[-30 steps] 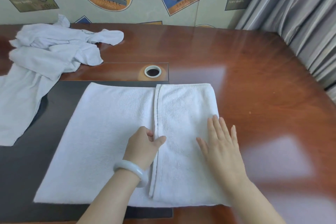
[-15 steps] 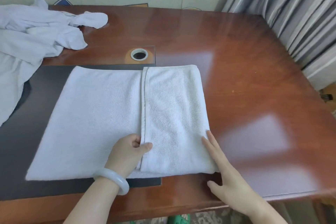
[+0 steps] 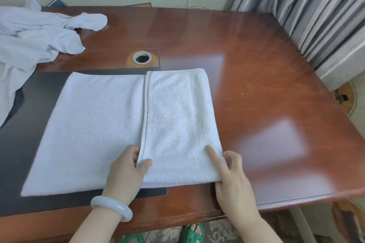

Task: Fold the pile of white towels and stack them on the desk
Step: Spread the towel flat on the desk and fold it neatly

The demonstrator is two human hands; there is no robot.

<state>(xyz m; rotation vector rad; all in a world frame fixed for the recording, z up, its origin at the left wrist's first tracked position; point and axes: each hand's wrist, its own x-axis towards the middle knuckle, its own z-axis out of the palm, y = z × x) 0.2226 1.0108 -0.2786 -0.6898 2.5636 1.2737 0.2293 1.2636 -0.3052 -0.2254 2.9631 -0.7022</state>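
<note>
Laid flat on dark mat [image 3: 29, 144] near front edge of surface [image 3: 256, 65]: towel [image 3: 102, 124], right part folded over. Pinched in left hand [image 3: 126, 173]: hem of folded flap. Gripped in right hand [image 3: 235, 183], index finger [image 3: 215, 156] on top: towel's front right corner. Heaped at back left corner: unfolded towels [image 3: 35, 41].

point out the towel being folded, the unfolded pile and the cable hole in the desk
towel being folded [image 3: 98, 124]: head view, on the single layer left of the flap
unfolded pile [image 3: 29, 45]: head view, on its crumpled middle
cable hole [image 3: 142, 57]: head view, on its dark opening
</note>
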